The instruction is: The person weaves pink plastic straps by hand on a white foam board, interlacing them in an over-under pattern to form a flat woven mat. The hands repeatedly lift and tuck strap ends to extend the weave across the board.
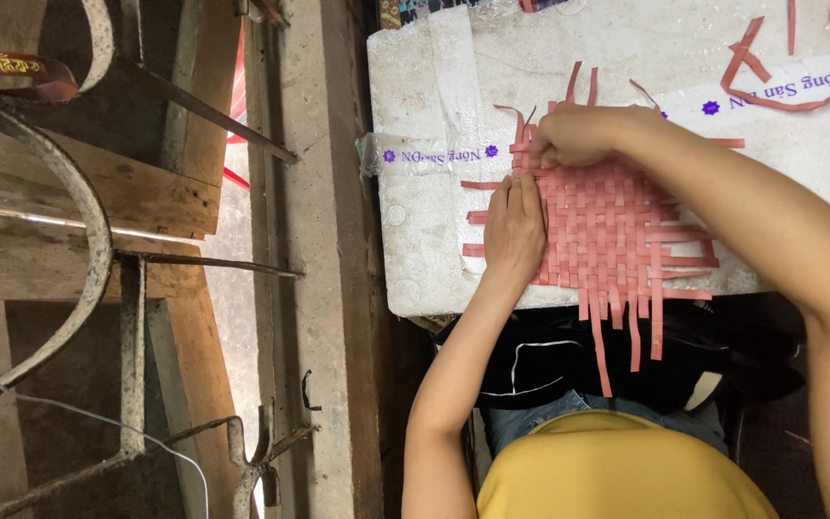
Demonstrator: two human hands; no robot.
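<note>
Seen from above: a big white foam box [626, 58] used as a work surface, filling the upper right, with a clear tape band [434, 154] printed in purple flowers and lettering across its left edge and a second such band [799, 91] toward the right corner. Left of the box, a concrete post [319, 240], then weathered wooden planks [98, 192] crossed by curved rusty metal bars [88, 231]; at far top left, a dark red curved label [12, 67] with yellow writing. Lying flat on the foam, a woven mat of pink strips [617, 231], loose ends sticking out all round and hanging over the near edge. Left hand [514, 231] pressed flat, fingers together and open, on the mat's left side. Right hand [573, 135] curled at the mat's top left corner, fingertips pinched on a strip end there. Spare pink strips [761, 82] scattered at top right. Below, dark cloth [569, 356] and a yellow shirt [617, 471].
</note>
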